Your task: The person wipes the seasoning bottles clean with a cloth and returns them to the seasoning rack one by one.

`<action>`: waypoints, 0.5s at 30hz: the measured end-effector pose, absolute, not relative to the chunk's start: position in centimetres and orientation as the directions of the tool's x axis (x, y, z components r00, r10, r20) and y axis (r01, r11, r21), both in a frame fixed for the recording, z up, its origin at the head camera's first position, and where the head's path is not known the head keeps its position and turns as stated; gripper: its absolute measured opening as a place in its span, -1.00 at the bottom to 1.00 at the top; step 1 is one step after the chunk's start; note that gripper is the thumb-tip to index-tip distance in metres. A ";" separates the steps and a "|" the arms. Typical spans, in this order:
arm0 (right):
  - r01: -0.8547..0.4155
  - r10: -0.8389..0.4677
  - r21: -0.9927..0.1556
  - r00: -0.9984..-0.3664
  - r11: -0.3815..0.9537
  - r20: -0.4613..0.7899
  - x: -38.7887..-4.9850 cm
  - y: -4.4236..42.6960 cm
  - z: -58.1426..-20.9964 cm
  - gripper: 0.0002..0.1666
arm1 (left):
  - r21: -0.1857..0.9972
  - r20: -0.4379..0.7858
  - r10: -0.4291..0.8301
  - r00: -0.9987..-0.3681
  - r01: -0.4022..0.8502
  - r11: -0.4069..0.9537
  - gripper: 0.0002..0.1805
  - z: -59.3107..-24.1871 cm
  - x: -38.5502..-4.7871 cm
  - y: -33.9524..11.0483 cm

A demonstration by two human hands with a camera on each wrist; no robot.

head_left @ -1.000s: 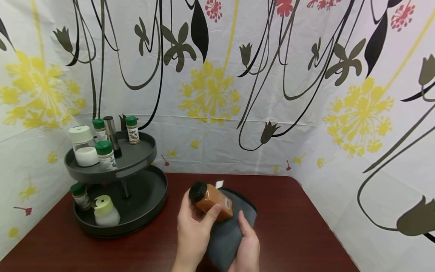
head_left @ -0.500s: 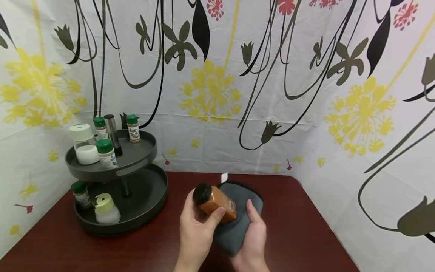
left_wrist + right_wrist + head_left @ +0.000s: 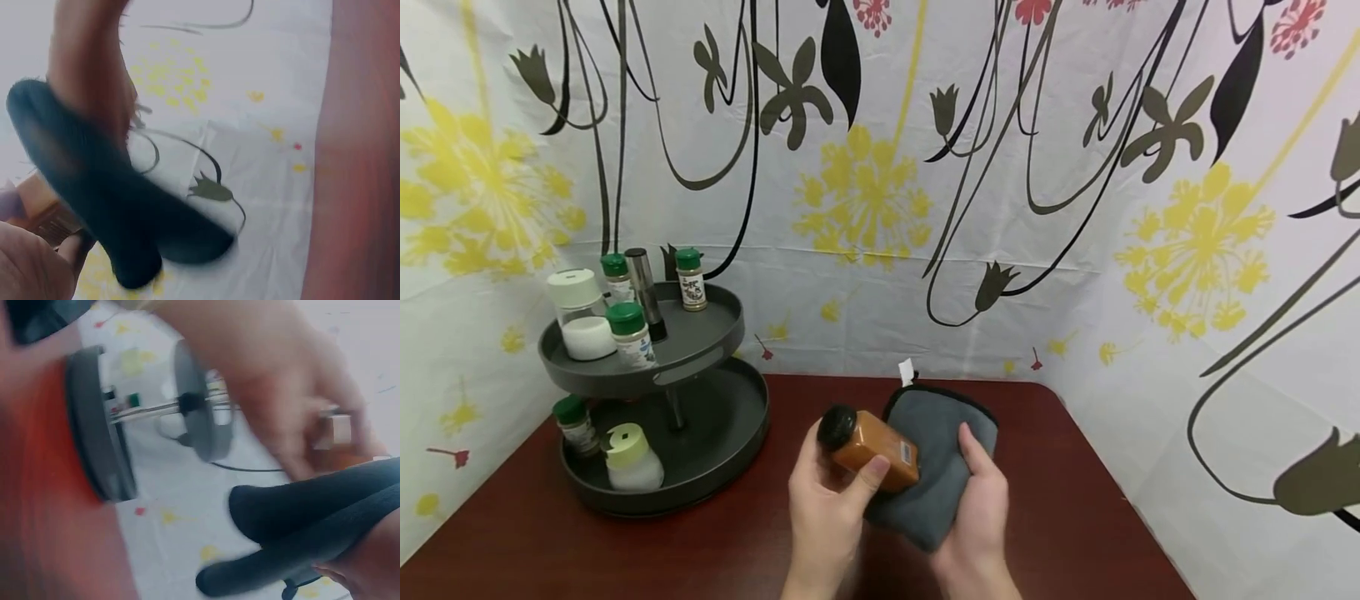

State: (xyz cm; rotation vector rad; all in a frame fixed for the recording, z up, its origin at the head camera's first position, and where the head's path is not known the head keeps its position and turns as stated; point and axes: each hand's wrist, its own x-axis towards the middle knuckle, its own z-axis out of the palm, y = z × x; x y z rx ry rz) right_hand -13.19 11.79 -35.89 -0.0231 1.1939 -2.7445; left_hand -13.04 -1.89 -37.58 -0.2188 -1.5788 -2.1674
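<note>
A jar (image 3: 876,450) of orange-brown contents with a black cap lies tilted in my left hand (image 3: 827,521), thumb across its near side. My right hand (image 3: 983,512) grips a dark grey cloth (image 3: 936,437) with a black edge and a white tag, its thumb on top. The cloth lies against or just behind the jar's lower end; the head view does not settle whether they touch. In the right wrist view the cloth (image 3: 312,515) hangs in thick folds below the blurred left hand (image 3: 275,394). The left wrist view shows the jar (image 3: 44,203) partly behind the folds.
A two-tier dark turntable rack (image 3: 662,500) stands at the left of the brown table (image 3: 715,550). Green-capped spice jars, a white-lidded jar (image 3: 580,312) and a metal cylinder (image 3: 643,292) are on top. A yellow-lidded bottle (image 3: 632,458) sits below. A flowered sheet (image 3: 865,325) hangs behind.
My right hand and the cloth have moved right and a little up, so more cloth shows beside the jar. The left hand and jar shifted slightly right, then back left.
</note>
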 end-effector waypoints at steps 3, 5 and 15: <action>0.192 -0.199 -0.733 -0.977 -0.652 -0.078 -13.1 10.7 -36.7 -0.15 | 0.840 0.408 -0.236 -0.882 0.464 -0.282 -0.36 -37.4 -12.8 -1.4; 0.266 -0.249 -0.722 -0.959 -0.639 -0.132 -12.6 10.6 -37.4 -0.11 | 0.835 0.428 -0.241 -0.871 0.483 -0.263 -0.37 -37.2 -12.9 -1.5; 0.176 -0.186 -0.726 -0.980 -0.665 -0.067 -12.2 12.5 -35.2 -0.17 | 0.858 0.417 -0.305 -0.856 0.481 -0.179 -0.37 -36.9 -12.8 -2.0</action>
